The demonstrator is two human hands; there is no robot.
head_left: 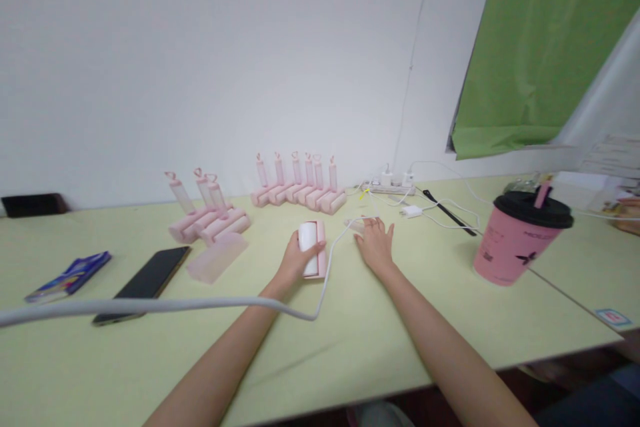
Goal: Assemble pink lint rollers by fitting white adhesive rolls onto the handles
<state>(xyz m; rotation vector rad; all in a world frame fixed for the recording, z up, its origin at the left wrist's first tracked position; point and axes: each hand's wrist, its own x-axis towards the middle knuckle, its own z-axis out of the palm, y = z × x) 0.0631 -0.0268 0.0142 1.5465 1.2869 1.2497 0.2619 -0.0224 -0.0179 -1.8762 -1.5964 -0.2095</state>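
My left hand (299, 255) grips a pink and white device (310, 250) on the pale green table, near the middle. To its right my right hand (375, 240) lies low over the tabletop, fingers spread, touching a small clear piece (356, 225); whether it grips that piece is unclear. Behind stands a row of pink devices (300, 195) with clear upright tubes topped by small loops. More of the same pink devices (210, 223) stand to the left, with a translucent pink case (217, 258) lying in front of them.
A white cable (200, 305) crosses the near view. A black phone (150, 277) and a blue packet (70, 278) lie left. On the right are a pink cup (517, 243), a power strip (395, 189), a white plug (411, 211) and a black strap (449, 212). A person's hand shows far right.
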